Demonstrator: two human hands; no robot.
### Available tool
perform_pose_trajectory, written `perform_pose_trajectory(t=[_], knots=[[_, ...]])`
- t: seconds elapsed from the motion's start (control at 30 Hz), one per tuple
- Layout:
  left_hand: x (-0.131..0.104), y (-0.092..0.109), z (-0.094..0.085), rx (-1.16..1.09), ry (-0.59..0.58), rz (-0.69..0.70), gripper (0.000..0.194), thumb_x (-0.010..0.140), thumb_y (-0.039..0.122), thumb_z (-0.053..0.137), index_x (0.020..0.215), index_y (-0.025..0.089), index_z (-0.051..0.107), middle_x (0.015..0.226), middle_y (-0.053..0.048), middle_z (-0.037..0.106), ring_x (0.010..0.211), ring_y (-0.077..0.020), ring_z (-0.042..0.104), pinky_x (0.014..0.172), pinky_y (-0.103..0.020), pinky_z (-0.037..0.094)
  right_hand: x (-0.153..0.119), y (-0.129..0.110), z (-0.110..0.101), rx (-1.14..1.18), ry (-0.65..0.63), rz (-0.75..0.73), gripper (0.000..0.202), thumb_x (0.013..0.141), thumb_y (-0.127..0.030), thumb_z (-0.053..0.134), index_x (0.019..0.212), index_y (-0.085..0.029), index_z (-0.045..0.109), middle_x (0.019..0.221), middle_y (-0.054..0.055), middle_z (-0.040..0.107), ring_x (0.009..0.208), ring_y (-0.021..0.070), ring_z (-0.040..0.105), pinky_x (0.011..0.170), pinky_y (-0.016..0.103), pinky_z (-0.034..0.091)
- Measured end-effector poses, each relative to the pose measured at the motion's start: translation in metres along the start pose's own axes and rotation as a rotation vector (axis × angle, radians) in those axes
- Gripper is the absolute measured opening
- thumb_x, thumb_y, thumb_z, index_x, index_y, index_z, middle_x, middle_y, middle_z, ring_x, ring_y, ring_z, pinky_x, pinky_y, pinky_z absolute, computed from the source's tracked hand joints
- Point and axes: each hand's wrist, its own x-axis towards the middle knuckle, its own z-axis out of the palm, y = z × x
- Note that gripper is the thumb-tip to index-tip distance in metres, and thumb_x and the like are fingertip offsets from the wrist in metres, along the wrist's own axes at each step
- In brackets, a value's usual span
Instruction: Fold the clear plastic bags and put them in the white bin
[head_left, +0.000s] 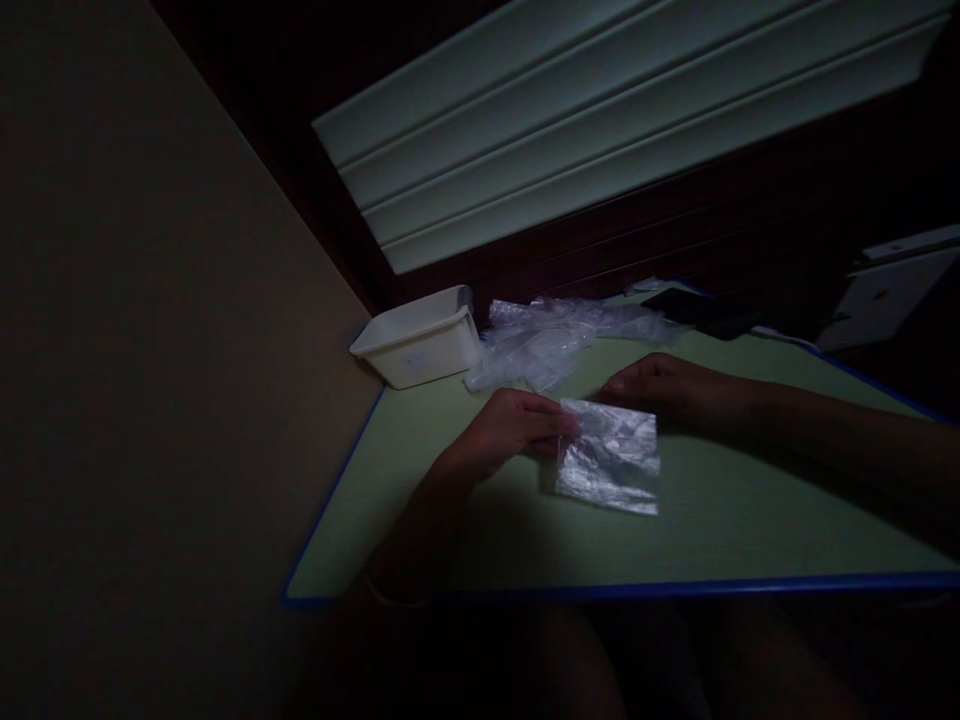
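My left hand (525, 425) pinches a small clear plastic bag (611, 460) by its left edge, thumb on the near face. The bag is flat, crinkled and shiny, held over the green tabletop. Just behind the bag's upper edge is my right hand (656, 385), its fingers curled and closed. Its fingertips are partly hidden, and whether they grip the bag or something else cannot be made out.
A heap of clear plastic bags (551, 335) lies toward the back of the green table (735, 520), which has a blue edge. Left of the heap stands a white plastic bin (420, 350). A dark flat object (705, 312) rests at the back right. The light is dim.
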Motion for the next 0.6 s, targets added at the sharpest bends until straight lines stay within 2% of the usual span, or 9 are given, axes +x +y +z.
perform_pose_trajectory(t=[0.07,0.17,0.3,0.37,0.47,0.6], knots=[[-0.003,0.004,0.002,0.010,-0.063,-0.048,0.036,0.056,0.031,0.088,0.079,0.009,0.070,0.075,-0.009,0.072,0.063,-0.0144,0.066,0.063,-0.027,0.053,-0.003,-0.001,0.001,-0.076,-0.090,0.030,0.035,0.078,-0.047,0.070,0.070,-0.013,0.069,0.066,0.003,0.065,0.057,0.0118,0.054,0.056,0.026,0.041],[-0.004,0.005,0.005,-0.007,-0.139,-0.099,0.048,0.054,0.029,0.089,0.093,0.010,0.067,0.073,-0.009,0.071,0.061,-0.0162,0.067,0.062,-0.028,0.053,-0.005,-0.002,0.006,-0.207,-0.161,0.043,0.035,0.077,-0.046,0.071,0.066,-0.013,0.067,0.057,-0.002,0.056,0.050,0.0076,0.042,0.049,0.023,0.031],[-0.001,0.002,0.004,0.024,-0.184,-0.118,0.056,0.057,0.029,0.088,0.104,0.010,0.064,0.076,-0.010,0.071,0.063,-0.0167,0.067,0.062,-0.030,0.053,-0.002,-0.001,0.010,-0.342,-0.141,0.048,0.033,0.071,-0.045,0.075,0.066,-0.012,0.068,0.053,-0.004,0.049,0.048,0.0059,0.035,0.047,0.022,0.026],[0.000,0.000,0.003,0.063,-0.163,-0.118,0.053,0.059,0.031,0.087,0.102,0.010,0.065,0.079,-0.009,0.071,0.064,-0.0149,0.066,0.063,-0.029,0.053,0.000,0.002,0.009,-0.373,-0.082,0.045,0.034,0.072,-0.046,0.073,0.066,-0.013,0.068,0.052,-0.005,0.047,0.047,0.0056,0.033,0.046,0.022,0.024],[0.003,-0.003,0.000,0.112,-0.108,-0.083,0.038,0.068,0.036,0.081,0.094,0.011,0.069,0.082,-0.008,0.071,0.066,-0.0106,0.064,0.064,-0.025,0.050,0.003,0.007,0.005,-0.398,0.022,0.038,0.037,0.077,-0.049,0.068,0.069,-0.013,0.069,0.052,-0.004,0.048,0.046,0.0058,0.033,0.045,0.023,0.024],[0.007,-0.008,0.000,0.152,-0.028,-0.028,0.023,0.071,0.029,0.077,0.083,0.011,0.071,0.075,-0.005,0.069,0.062,-0.0082,0.060,0.061,-0.022,0.045,0.003,0.006,0.008,-0.426,0.035,0.017,0.039,0.078,-0.052,0.066,0.076,-0.013,0.071,0.058,-0.001,0.056,0.048,0.0071,0.040,0.046,0.023,0.031]])
